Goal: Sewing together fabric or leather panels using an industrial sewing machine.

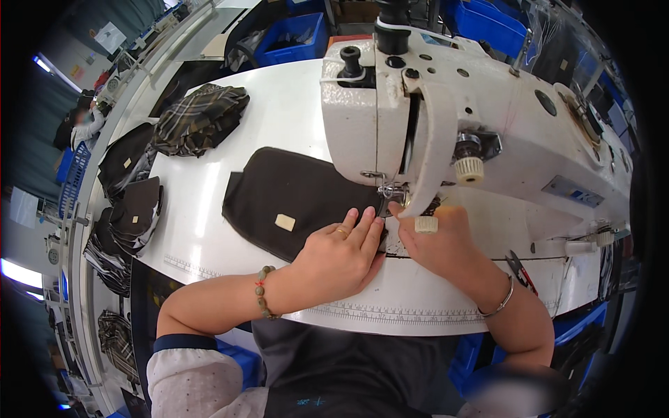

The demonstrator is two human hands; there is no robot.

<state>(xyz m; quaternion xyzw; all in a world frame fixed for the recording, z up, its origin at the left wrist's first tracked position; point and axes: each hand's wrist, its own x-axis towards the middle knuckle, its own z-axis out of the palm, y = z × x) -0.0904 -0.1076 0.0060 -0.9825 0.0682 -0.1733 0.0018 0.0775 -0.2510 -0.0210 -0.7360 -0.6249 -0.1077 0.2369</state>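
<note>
A dark brown fabric piece (286,188) with rounded corners and a small pale label (285,222) lies flat on the white table. Its right edge reaches the needle and presser foot (392,191) of a white sewing machine (502,118). My left hand (345,251) rests on its lower right part, fingers stretched out flat, holding nothing. Close beside the presser foot is my right hand (442,240), its fingers curled in and a fingertip by the fabric's edge. The machine's lever and knob partly cover it, so what those fingers pinch is hidden.
Thread snips (521,273) lie right of my right hand. A plaid fabric bundle (202,120) sits at the table's far left, beside stacked dark pieces (136,216). A ruler strip (390,313) runs along the near edge. Behind stands a blue bin (293,38).
</note>
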